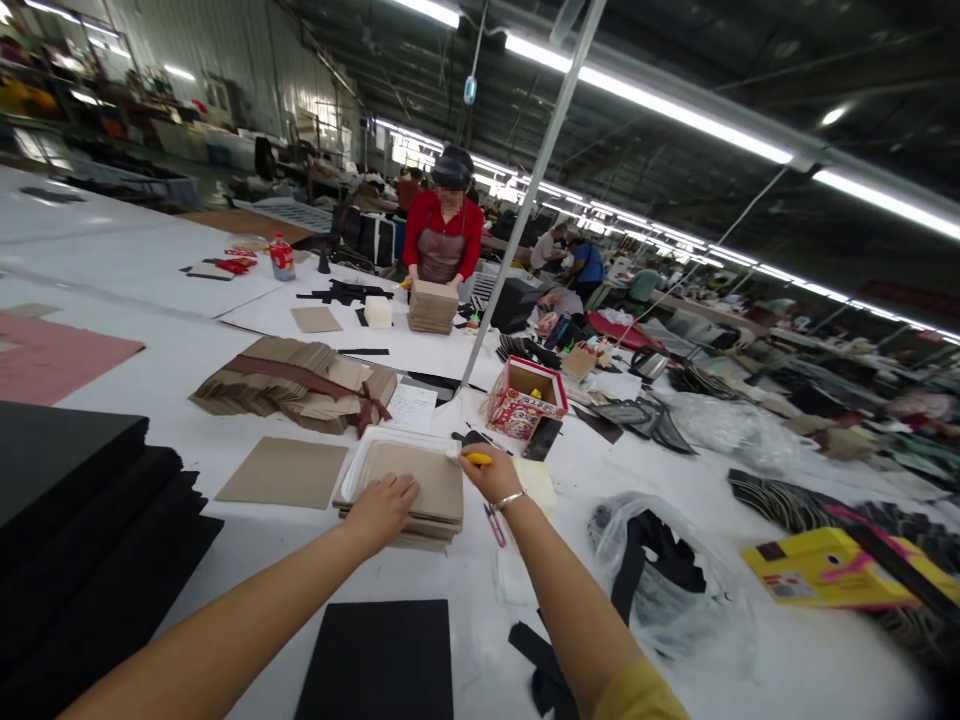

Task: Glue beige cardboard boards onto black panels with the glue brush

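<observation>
Your left hand (381, 512) lies flat, fingers loosely spread, on the taupe sheet stack (433, 482) at lower centre frame. Your right hand (493, 481) grips a yellow-handled tool (478, 459) at the stack's right edge.

White tabletop (405, 580), near edge out of frame: black sheet stack (60, 500) at near left, pink sheet (52, 355) beyond it, single black sheet (382, 660) at near middle. Mid-table carries a squared grey-brown stack (431, 490), one loose grey-brown sheet (285, 472) just left of it, a slumped grey-brown pile (262, 375) farther back, pink-handled snips (495, 525) and a red patterned box (517, 408) to the right. Toward far edge: second squared stack (431, 305) and red-labelled bottle (282, 260); right side has a clear plastic bag (720, 620) with black strips (667, 550).
</observation>
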`<state>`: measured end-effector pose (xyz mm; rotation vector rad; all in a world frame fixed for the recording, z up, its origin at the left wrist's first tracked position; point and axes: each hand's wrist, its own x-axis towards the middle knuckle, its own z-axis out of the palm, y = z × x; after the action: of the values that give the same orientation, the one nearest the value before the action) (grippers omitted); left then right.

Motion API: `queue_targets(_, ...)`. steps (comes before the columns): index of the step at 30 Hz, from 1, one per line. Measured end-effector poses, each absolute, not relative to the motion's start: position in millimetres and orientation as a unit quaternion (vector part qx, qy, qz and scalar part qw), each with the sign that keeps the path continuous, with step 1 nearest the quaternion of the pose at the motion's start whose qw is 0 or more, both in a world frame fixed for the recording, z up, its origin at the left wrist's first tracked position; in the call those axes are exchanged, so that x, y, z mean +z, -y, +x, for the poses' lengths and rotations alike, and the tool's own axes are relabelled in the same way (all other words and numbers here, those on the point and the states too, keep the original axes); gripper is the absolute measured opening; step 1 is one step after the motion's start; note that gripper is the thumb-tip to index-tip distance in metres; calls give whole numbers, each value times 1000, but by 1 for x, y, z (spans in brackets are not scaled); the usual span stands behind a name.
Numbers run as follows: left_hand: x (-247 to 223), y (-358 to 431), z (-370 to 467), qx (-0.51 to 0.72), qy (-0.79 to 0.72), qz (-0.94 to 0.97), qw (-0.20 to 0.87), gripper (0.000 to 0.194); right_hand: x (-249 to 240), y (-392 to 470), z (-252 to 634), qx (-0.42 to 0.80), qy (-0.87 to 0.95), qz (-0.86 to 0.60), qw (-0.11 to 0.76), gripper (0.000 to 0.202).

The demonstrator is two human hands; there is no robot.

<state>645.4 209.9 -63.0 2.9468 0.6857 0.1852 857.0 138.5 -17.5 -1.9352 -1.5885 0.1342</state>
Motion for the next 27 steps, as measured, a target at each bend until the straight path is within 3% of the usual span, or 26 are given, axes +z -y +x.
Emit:
queue_targets(7,-49,-218,654,23,-208,976,54,21,-16,-45,816,85,629,-697,333,18)
queue_targets(13,-40,-221,657,-5,-198,978,61,18,-13,-23,806,95,394,-738,540,27)
queue_targets(18,-22,-216,650,13,-199,978,59,17,-16,-10,802,158,274,-697,643,42)
queue_targets(20,-9,-210,638,61,-217,973,43,24,-20,-9,794,193,262,-683,654,39)
queue_targets(23,9,-198,612,209,-291,931,69,15,-27,-16,774,227,290,-670,645,31)
queue_targets(25,16,-188,593,319,-360,861,167,4,-34,-24,757,210,328,-687,614,26)
queue_targets(27,15,-177,578,391,-400,768,313,9,-40,-33,740,173,353,-726,564,21)
